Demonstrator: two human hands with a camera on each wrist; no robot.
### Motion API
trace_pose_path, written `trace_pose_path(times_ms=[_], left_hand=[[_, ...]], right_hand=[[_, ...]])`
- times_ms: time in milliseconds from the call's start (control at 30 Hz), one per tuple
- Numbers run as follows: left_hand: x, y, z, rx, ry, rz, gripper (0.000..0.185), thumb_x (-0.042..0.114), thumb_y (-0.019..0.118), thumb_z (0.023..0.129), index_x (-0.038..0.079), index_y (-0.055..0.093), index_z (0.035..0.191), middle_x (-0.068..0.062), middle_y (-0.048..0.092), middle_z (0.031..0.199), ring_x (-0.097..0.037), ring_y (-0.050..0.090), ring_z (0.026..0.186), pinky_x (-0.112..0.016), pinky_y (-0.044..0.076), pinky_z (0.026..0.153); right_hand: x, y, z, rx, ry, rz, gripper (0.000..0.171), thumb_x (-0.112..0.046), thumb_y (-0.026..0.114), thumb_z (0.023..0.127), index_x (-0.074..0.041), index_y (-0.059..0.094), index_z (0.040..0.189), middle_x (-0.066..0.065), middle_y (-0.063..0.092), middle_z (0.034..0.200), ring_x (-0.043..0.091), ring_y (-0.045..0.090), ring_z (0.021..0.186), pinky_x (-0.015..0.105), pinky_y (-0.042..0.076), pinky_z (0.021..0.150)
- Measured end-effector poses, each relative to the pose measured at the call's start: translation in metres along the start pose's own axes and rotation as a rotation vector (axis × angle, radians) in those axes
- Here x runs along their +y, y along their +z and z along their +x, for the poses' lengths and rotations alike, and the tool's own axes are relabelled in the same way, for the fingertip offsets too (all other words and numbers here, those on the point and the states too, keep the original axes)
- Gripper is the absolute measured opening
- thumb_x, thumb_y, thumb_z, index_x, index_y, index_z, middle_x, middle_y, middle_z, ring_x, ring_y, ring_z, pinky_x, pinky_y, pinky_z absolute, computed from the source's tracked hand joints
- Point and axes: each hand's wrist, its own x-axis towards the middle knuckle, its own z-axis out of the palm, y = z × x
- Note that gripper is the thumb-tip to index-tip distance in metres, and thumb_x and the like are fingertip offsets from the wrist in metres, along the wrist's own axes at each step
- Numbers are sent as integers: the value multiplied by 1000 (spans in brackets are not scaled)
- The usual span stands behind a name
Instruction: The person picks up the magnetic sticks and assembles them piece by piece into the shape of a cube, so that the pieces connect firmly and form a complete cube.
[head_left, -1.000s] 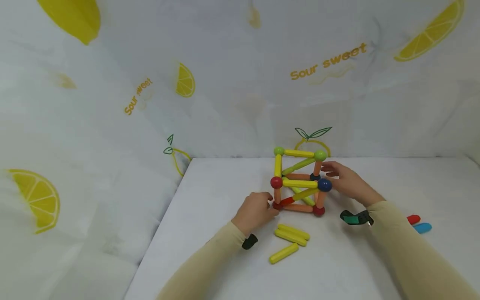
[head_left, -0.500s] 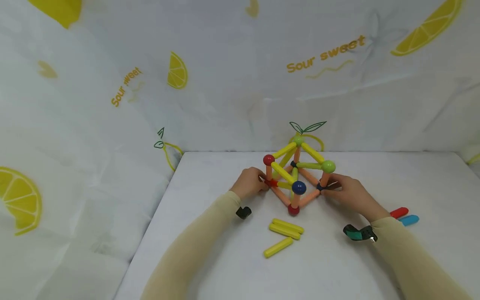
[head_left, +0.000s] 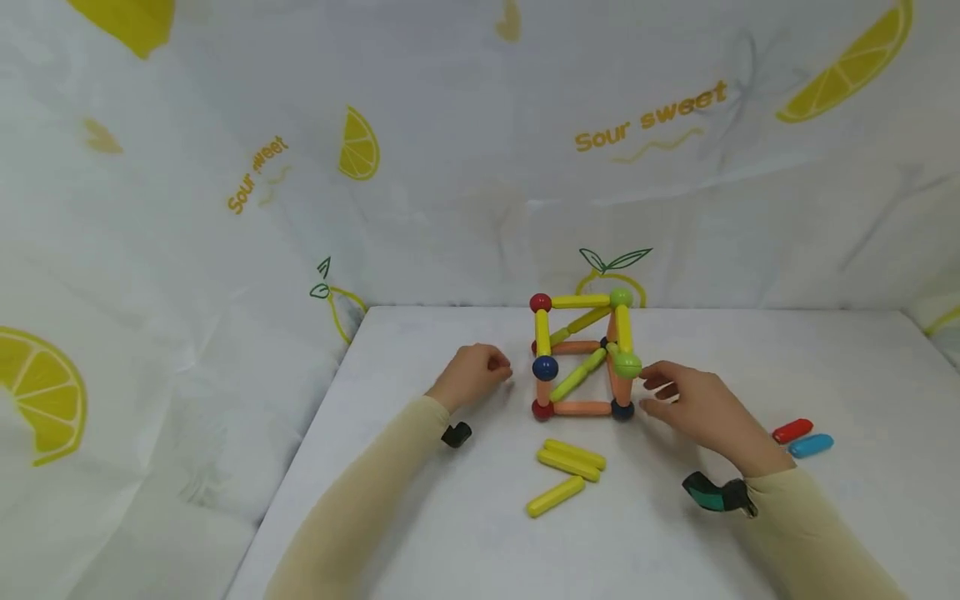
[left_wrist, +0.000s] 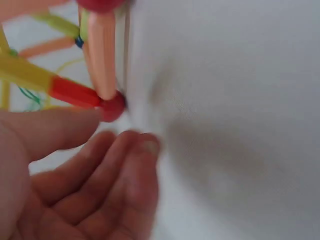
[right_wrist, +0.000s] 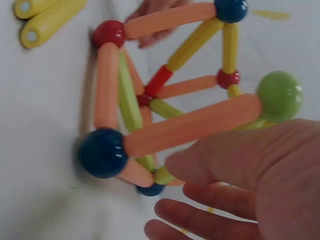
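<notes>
On white counter (head_left: 420,533), mid-scene: rod-and-ball cube frame (head_left: 581,357) stands free on four bottom balls, diagonal rods bracing it. Left hand (head_left: 471,377) just left of frame, apart from it, fingers loosely curled, grip holding nothing. Right hand (head_left: 693,402) just right of frame, fingers spread and relaxed near green ball (head_left: 627,364); contact unclear. Three loose yellow rods (head_left: 567,468) lie near side of frame; red and blue pieces (head_left: 801,438) far right.

Glossy smooth plastic rod-and-ball cube (head_left: 581,358) on matt white cloth-covered table (head_left: 450,517).
</notes>
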Motion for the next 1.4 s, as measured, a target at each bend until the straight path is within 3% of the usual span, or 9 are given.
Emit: trace_pose_path(times_ms=[67,167,300,467,733,867,1000,1133,1400], left_hand=[[11,4,-31,-34,96,167,21,24,73,105,13,80,121,0,79,109,-14,70,94,-30,61,91],[35,18,-66,-81,339,384,22,20,72,106,15,79,125,2,80,114,-10,73,99,-24,61,94],[58,42,-79,-101,565,582,30,20,68,108,18,72,138,5,75,126,-6,71,112,-17,56,101],[62,60,-69,-137,549,636,32,19,69,107,22,72,139,7,73,124,-4,68,111,-15,55,100],[72,63,-67,-152,548,663,16,23,75,103,22,81,119,6,68,102,-4,56,85,-12,52,77],[88,51,-79,-35,652,715,25,37,76,103,20,79,121,6,70,106,-5,60,91,-16,54,82],[110,20,-84,238,800,710,29,35,74,103,19,76,127,8,74,110,-8,66,97,-21,54,86],[119,-5,-72,448,852,645,22,27,73,104,21,76,124,8,77,117,-9,71,110,-24,52,84],[109,-17,-49,387,763,555,25,24,73,103,17,76,127,7,76,129,-11,69,103,-25,51,87]], right_hand=[[-5,-11,-8,102,-49,-10,51,-24,75,101,-2,60,144,24,70,134,43,70,115,60,62,92],[-13,-22,-19,251,-163,-11,54,-20,79,98,-10,60,148,18,69,138,37,69,114,50,63,92],[-23,-18,-20,336,-306,-29,56,-26,87,94,-19,65,145,7,69,133,27,69,110,27,61,83],[-28,-5,-14,365,-354,-52,43,-25,88,92,-21,75,132,4,69,121,24,70,102,31,63,80],[-22,-11,-14,346,-338,-44,39,-24,87,93,-22,76,130,3,73,122,23,71,103,31,62,79],[-21,-16,-15,325,-329,-36,39,-25,86,94,-23,75,132,3,73,123,23,71,104,31,62,81],[-22,-20,-15,329,-329,-39,39,-23,86,94,-22,75,132,4,74,124,23,71,103,29,62,80],[-21,-22,-16,326,-331,-36,38,-21,85,95,-21,74,131,5,74,124,23,71,103,26,60,79],[-21,-19,-14,294,-329,-21,38,-22,85,95,-22,74,132,4,73,127,23,70,105,27,61,81]])
